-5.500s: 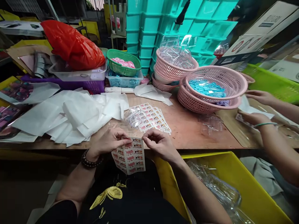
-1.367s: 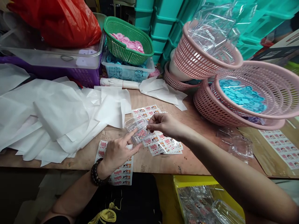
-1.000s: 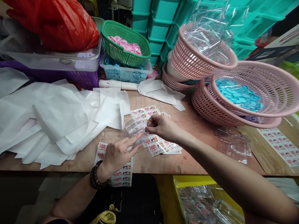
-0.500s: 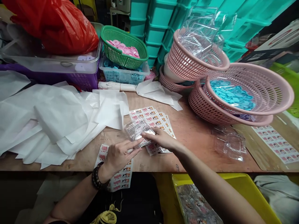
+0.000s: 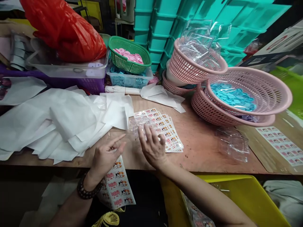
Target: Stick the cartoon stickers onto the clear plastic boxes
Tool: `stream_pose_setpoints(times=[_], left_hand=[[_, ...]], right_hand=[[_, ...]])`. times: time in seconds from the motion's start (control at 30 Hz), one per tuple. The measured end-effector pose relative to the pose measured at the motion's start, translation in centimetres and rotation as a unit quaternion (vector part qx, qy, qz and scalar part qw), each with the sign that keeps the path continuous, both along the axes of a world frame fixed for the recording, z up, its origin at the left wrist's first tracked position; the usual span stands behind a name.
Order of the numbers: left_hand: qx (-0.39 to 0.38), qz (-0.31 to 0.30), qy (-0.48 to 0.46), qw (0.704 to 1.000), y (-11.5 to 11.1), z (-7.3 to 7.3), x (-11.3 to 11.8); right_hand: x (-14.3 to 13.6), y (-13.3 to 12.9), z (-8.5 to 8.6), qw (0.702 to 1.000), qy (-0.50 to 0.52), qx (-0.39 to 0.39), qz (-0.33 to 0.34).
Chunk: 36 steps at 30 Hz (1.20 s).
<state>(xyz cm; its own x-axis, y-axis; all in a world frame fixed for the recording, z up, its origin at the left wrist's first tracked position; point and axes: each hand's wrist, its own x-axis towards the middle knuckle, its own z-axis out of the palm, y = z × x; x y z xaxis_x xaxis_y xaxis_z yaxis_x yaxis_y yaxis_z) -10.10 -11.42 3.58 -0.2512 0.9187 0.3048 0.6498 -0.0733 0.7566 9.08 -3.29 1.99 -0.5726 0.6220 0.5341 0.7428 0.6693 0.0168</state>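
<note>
While the left hand (image 5: 103,159) holds an illegibly lettered sticker sheet (image 5: 119,184), the right hand (image 5: 153,148) curls, apparently loosely.

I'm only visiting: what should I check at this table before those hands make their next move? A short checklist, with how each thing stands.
1. Loose sticker sheet fully on the table: not ok; it hangs past the front edge.
2. Left hand gripping that sheet: cannot tell; the hand hides part of it.
3. Right hand touching the clear plastic case: cannot tell; its fingers overlap the case in view.
4. Fanned sticker sheets lying flat: ok.
5. Yellow bin open at the top: ok, though the right forearm crosses in front of it.
</note>
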Motion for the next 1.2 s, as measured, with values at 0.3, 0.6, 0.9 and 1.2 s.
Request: stream_pose_setpoints(times=[0.3, 0.6, 0.9, 1.2], left_hand=[[0.03, 0.113, -0.06, 0.991, -0.6, 1.5, 0.8], [-0.113, -0.113, -0.357, 0.921, -0.8, 2.3, -0.6], [-0.233, -0.147, -0.514, 0.812, -1.5, 0.5, -0.7], [-0.195, -0.169, -0.516, 0.817, -1.5, 0.8, 1.0]], right_hand=[[0.4, -5.0, 3.8, 0.975, 0.101, -0.191, 0.046], [1.0, -4.7, 5.6, 0.625, 0.405, -0.665, 0.063], [2.7, -5.2, 6.6, 0.93, 0.277, -0.236, 0.048], [2.2, -3.6, 8.5, 0.694, 0.315, -0.637, 0.114]])
